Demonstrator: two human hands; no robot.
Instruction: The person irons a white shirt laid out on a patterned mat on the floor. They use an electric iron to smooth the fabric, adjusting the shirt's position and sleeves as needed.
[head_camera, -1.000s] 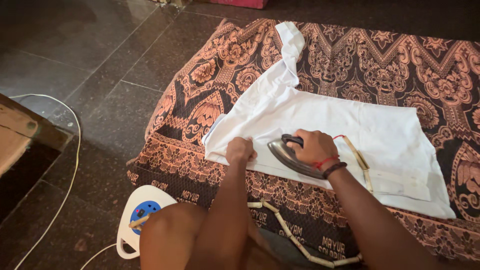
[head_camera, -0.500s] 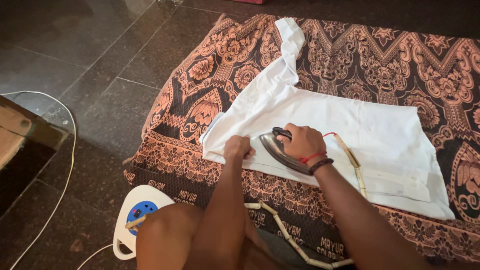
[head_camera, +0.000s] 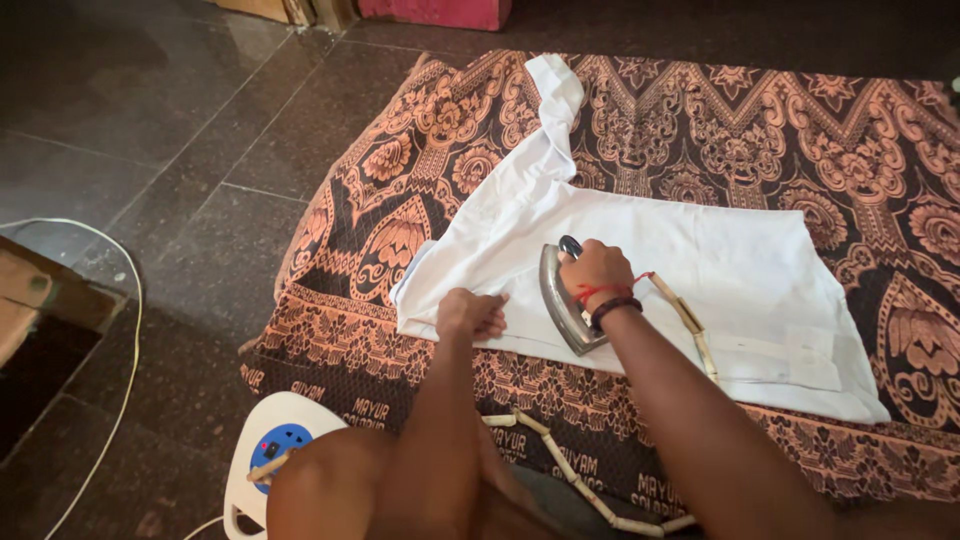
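While the right hand (head_camera: 597, 272) keeps a clenched grip on the handle of a metal iron (head_camera: 562, 298), the iron's soleplate lies flat on a white garment (head_camera: 700, 260). Just left of that grip, the left hand (head_camera: 470, 312) presses, fingers curled and grasping nothing, on the garment's near edge. Under both spreads a patterned orange-and-black cloth (head_camera: 760, 130) on the dark tiled floor (head_camera: 150, 120). Behind the right wrist a braided cord (head_camera: 690, 325) trails toward the person.

Metal iron (head_camera: 563, 300) flat on white shirt (head_camera: 740, 275), which lies spread, sleeve upward, over patterned orange-and-black cloth (head_camera: 760, 120).
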